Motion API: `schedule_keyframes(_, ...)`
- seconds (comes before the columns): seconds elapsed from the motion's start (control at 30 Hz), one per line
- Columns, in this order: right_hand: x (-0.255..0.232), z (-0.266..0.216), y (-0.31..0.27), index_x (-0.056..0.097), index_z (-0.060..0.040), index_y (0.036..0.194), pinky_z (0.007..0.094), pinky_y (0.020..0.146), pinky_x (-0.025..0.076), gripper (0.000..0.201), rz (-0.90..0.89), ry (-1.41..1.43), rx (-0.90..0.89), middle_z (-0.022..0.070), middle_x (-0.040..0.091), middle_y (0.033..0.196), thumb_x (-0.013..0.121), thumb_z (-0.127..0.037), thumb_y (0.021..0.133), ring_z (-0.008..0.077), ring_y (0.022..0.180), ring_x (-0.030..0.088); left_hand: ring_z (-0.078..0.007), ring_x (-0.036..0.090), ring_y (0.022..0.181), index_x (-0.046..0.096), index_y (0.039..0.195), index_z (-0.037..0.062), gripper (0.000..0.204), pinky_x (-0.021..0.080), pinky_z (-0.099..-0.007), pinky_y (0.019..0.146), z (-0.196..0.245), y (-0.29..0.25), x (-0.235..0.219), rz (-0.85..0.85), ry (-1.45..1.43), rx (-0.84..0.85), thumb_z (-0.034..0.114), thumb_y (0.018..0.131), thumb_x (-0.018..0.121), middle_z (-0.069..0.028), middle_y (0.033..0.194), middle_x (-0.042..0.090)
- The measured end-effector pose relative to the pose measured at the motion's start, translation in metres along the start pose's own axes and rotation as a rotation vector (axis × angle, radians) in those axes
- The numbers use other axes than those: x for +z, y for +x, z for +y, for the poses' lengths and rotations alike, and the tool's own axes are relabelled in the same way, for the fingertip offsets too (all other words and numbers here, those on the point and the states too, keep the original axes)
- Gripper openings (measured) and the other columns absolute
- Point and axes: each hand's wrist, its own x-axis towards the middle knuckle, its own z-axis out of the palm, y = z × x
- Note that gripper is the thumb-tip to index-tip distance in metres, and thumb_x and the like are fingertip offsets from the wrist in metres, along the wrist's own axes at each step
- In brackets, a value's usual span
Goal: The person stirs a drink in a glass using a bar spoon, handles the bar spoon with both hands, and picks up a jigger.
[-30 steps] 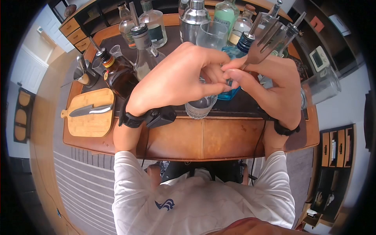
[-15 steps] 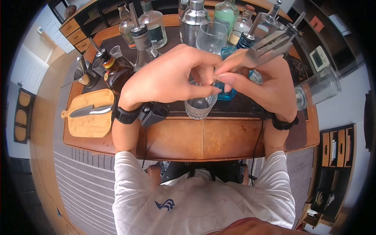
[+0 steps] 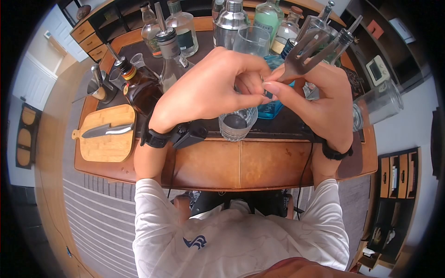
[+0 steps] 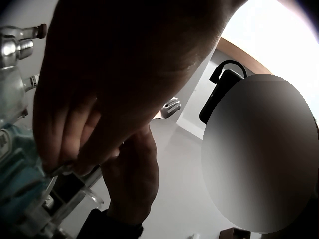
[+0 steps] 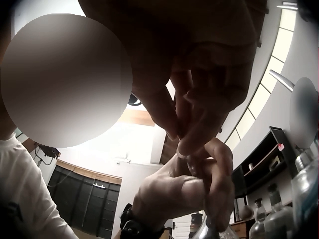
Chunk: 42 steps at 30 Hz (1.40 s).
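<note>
In the head view, my left hand [image 3: 211, 90] and right hand [image 3: 320, 95] meet fingertip to fingertip above a textured tumbler [image 3: 235, 125]. A metal fork [image 3: 303, 58] rises from the right hand's curled fingers, tines up; its handle is hidden. The left thumb and fingertips pinch something small, mostly covered, showing as a shiny bit [image 4: 62, 170] in the left wrist view. There the fork's tines [image 4: 172, 105] show behind the left hand [image 4: 109, 64]. In the right wrist view the right hand [image 5: 214, 59] is dark above the left [image 5: 174, 191]. Behind the hands stands a blue bottle [image 3: 271, 110].
A cutting board [image 3: 109, 150] with a knife [image 3: 107, 130] lies at the left, beside a dark brown bottle [image 3: 139, 90]. A steel shaker [image 3: 230, 23], a larger glass [image 3: 250, 41] and several bottles stand behind. A clear glass vessel [image 3: 380, 106] is at the right.
Both hands have shifted slightly right and up since half a second ago, staying together. The fork has swung from a sideways slant to more upright, its tines now showing broadly.
</note>
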Motion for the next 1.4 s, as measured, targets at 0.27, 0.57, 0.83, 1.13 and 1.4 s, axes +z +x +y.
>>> schedule_keyframes(0.27,-0.001,0.006,0.0,0.074,0.0005,0.091,0.022,0.062,0.05,0.01,-0.081,0.241,0.13,0.0063,0.074,0.084,0.079,-0.006,0.086,0.0109,0.071,0.068,-0.0091,0.065,0.069,0.071,0.096,-0.0024,0.021,0.054,-0.0277,0.067,-0.005,-0.003,0.005,-0.04,-0.125,0.023,0.01,0.082,0.082,-0.0057,0.075,0.071)
schedule_keyframes(0.57,0.012,0.014,0.002,0.078,-0.0047,0.093,0.0207,0.05,0.04,0.017,0.015,0.399,0.036,0.0006,0.071,0.072,0.08,-0.021,0.088,0.004,0.055,0.056,-0.013,0.066,0.066,0.071,0.099,-0.0036,0.02,0.055,-0.0293,0.069,-0.005,-0.003,-0.005,-0.158,-0.003,0.095,0.01,0.086,0.077,-0.0077,0.074,0.071)
schedule_keyframes(0.83,0.011,0.011,0.003,0.077,-0.0046,0.091,0.0222,0.051,0.042,0.015,0.001,0.358,0.055,0.0012,0.071,0.075,0.078,-0.019,0.088,0.0064,0.056,0.057,-0.0112,0.066,0.071,0.069,0.097,-0.0018,0.02,0.055,-0.0272,0.069,-0.015,0.0,-0.01,-0.125,-0.022,0.048,0.008,0.084,0.079,-0.0053,0.076,0.069)
schedule_keyframes(1.13,0.003,0.003,0.0,0.074,-0.0016,0.088,0.0229,0.054,0.044,0.013,0.033,0.113,0.049,0.0047,0.072,0.08,0.08,-0.013,0.085,0.0101,0.062,0.063,-0.0133,0.068,0.071,0.068,0.096,-0.0027,0.02,0.056,-0.0277,0.07,-0.015,0.003,-0.005,-0.019,0.051,0.093,0.006,0.082,0.08,-0.0071,0.075,0.07)
schedule_keyframes(1.4,-0.001,-0.004,-0.002,0.076,-0.0008,0.088,0.0215,0.059,0.046,0.007,-0.008,0.087,0.08,0.0053,0.075,0.087,0.08,-0.005,0.084,0.0103,0.071,0.068,-0.0161,0.073,0.071,0.068,0.096,-0.0049,0.019,0.057,-0.0288,0.067,-0.004,-0.001,0.001,0.031,0.054,0.161,0.004,0.083,0.079,-0.0126,0.075,0.073)
